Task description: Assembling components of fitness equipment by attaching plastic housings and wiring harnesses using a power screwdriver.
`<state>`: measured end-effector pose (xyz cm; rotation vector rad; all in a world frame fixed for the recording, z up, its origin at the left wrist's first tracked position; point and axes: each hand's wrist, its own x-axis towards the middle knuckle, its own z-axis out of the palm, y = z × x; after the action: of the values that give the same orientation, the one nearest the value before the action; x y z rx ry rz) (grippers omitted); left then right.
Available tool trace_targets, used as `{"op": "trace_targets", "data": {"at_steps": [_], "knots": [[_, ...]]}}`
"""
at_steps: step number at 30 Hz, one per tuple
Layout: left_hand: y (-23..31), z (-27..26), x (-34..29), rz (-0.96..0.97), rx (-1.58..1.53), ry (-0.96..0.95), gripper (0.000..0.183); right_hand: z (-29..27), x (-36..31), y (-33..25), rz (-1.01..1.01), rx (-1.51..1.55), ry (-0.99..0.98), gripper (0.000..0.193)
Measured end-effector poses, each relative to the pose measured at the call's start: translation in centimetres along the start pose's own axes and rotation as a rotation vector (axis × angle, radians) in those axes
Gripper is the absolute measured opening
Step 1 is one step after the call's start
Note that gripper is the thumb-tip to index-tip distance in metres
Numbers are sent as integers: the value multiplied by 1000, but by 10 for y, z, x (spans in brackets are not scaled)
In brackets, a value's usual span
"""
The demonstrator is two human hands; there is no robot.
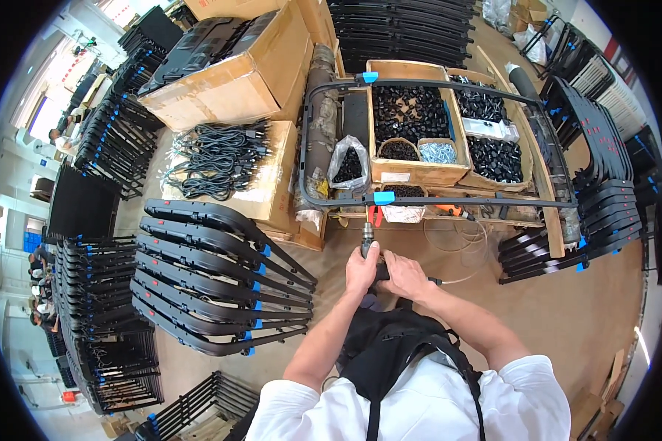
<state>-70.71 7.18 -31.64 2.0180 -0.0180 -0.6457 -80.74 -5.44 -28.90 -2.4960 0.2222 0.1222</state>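
Note:
My left hand (pixel 361 270) is wrapped round the front of a power drill (pixel 367 232) with a silver chuck, in front of my body. My right hand (pixel 406 276) grips the rear of the same drill, whose body is mostly hidden by my fingers. A thin hose or cord runs off to the right from it. The drill points away from me, at the near rail of a black tubular frame (pixel 493 201), close to a blue clip (pixel 384 198) on that rail. Whether its tip touches the rail I cannot tell. A second blue clip (pixel 370 77) sits on the far rail.
Under the frame are wooden bins of black plastic parts (pixel 408 110), a box of silver screws (pixel 438 152) and a plastic bag (pixel 349 163). Stacked black frames (pixel 221 272) stand at my left, more (pixel 603 213) at right. Coiled black cables (pixel 221 158) lie on a carton (pixel 276 198).

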Motion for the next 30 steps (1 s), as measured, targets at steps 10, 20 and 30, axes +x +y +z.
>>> {"op": "trace_targets", "data": {"at_steps": [10, 20, 30], "knots": [[6, 0, 10, 24, 91, -3, 58, -3, 6, -3, 55, -6, -26, 86], [11, 3, 19, 40, 87, 0, 58, -15, 14, -7, 75, -14, -61, 84], [2, 4, 19, 5, 85, -9, 59, -1, 8, -2, -85, -63, 20, 66]]}}
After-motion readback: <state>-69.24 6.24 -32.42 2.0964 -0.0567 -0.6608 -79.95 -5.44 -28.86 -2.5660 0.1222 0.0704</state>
